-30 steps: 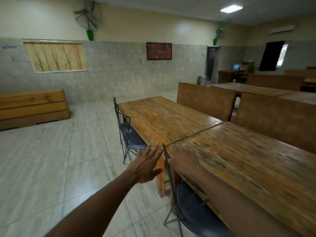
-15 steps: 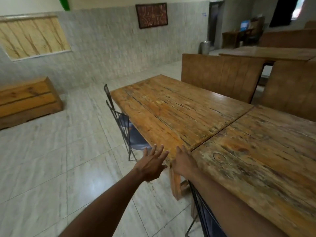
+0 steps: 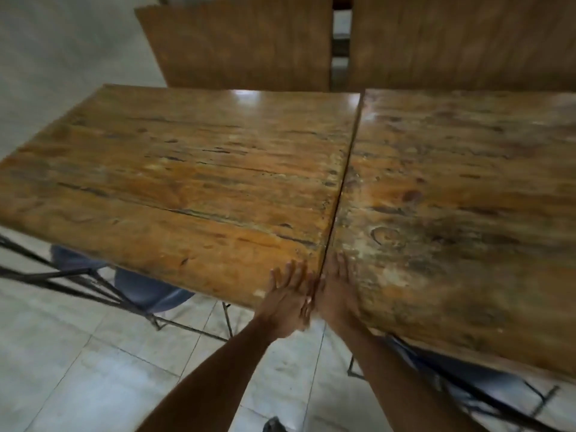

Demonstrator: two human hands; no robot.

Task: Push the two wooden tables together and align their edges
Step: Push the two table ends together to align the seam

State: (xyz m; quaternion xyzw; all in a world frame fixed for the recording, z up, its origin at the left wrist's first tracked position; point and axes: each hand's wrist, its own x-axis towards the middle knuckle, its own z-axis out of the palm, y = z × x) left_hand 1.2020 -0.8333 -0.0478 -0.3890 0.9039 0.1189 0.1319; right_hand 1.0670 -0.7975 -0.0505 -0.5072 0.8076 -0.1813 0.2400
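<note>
Two worn wooden tables stand side by side, the left table (image 3: 187,182) and the right table (image 3: 452,198), with only a thin dark seam between them. Their far edges meet nearly level; at the near edge the corners sit close together. My left hand (image 3: 286,297) lies flat with fingers spread on the near right corner of the left table. My right hand (image 3: 335,291) lies flat on the near left corner of the right table. The two hands touch across the seam. Neither hand holds anything.
Metal-framed chairs with blue seats are tucked under the near side of both tables, one on the left (image 3: 146,288) and one on the right (image 3: 452,369). Two high wooden bench backs (image 3: 237,42) stand beyond the tables. Tiled floor (image 3: 93,369) lies below me.
My view has swung down and over the tables. Both hands have moved forward from the near edge onto the two adjoining corners and come together at the seam.
</note>
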